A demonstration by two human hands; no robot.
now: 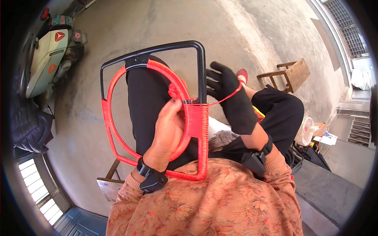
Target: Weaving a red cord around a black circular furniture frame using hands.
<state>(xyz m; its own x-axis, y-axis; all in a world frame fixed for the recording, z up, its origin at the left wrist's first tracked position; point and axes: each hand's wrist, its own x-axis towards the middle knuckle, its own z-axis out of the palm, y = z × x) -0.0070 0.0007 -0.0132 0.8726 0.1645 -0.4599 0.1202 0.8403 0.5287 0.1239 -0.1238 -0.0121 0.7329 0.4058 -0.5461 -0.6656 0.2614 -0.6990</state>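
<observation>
A rounded black frame [202,74] with a ring inside it stands over my lap. Red cord [197,122] is wound tightly round much of the frame and ring; the top and upper right side are bare black. My bare left hand [169,128] is closed on the ring beside the wrapped right-hand joint, with a small red bundle of cord [173,91] at its fingertips. From that joint a loose strand [224,99] runs across my right hand [235,100], which wears a black glove. The right fingers are apart and slightly bent, pointing left toward the frame.
A low wooden stool [298,74] stands on the concrete floor at the far right. At the left is a parked scooter [47,63] beside a dark quilted cover [31,122]. A clear plastic container [305,131] and a grey ledge [327,192] are to my right.
</observation>
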